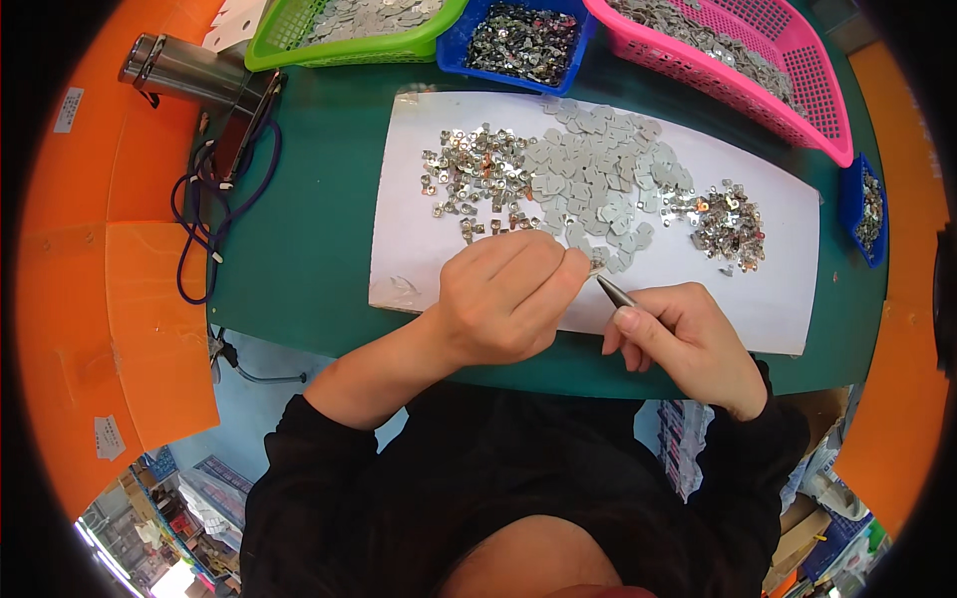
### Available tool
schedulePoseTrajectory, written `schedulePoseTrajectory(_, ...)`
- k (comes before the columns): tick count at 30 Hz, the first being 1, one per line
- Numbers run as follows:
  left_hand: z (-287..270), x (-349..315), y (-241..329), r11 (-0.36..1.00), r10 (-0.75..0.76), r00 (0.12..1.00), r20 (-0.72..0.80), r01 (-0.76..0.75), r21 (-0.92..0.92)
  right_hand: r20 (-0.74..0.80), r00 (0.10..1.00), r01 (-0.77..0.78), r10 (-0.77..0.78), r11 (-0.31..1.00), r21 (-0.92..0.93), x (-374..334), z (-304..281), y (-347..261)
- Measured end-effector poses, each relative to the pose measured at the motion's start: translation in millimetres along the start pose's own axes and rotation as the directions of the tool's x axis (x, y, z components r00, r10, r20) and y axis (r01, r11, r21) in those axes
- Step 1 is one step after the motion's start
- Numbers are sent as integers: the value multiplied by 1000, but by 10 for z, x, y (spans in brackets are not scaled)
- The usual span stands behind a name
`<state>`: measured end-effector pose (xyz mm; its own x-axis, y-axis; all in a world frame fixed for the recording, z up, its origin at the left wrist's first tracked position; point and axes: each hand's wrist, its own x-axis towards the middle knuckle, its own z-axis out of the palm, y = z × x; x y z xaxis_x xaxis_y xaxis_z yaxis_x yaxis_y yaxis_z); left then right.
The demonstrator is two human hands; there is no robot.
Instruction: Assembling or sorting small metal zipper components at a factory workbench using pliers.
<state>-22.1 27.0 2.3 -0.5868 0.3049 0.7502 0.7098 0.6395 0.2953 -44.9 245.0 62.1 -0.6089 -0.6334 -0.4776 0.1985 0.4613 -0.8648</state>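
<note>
My left hand (pixel 513 294) is closed over the front of the white board (pixel 399 214), thumb and fingers pinched on a small metal piece (pixel 596 267), mostly hidden by the fingers. In my right hand (pixel 688 339) is a pair of tweezers (pixel 615 291), its pointed end touching or almost touching that piece. Just beyond my hands lies a spread of flat grey plates (pixel 588 169). Small shiny metal clips (pixel 478 169) are scattered left of the plates, and a heap of small metal parts (pixel 730 227) lies to their right.
Along the back of the green table (pixel 299 249) stand a green basket (pixel 349 50), a blue bin (pixel 513 85) and a pink basket (pixel 738 95), all holding metal parts. A small blue tray (pixel 863 211) sits far right. A steel cylinder (pixel 189 72) and dark cord (pixel 269 169) are left.
</note>
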Motion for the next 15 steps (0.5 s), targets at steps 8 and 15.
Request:
schedulePoseTrajectory(8, 32, 9, -24, 998, 69, 998, 6, -69, 11, 98, 990, -110, 99, 988, 106, -5, -107, 35)
schedulePoseTrajectory(15, 49, 13, -58, 991, 83, 995, 53, -77, -106, 212, 968, -145, 131, 988, 51, 12, -262, 6)
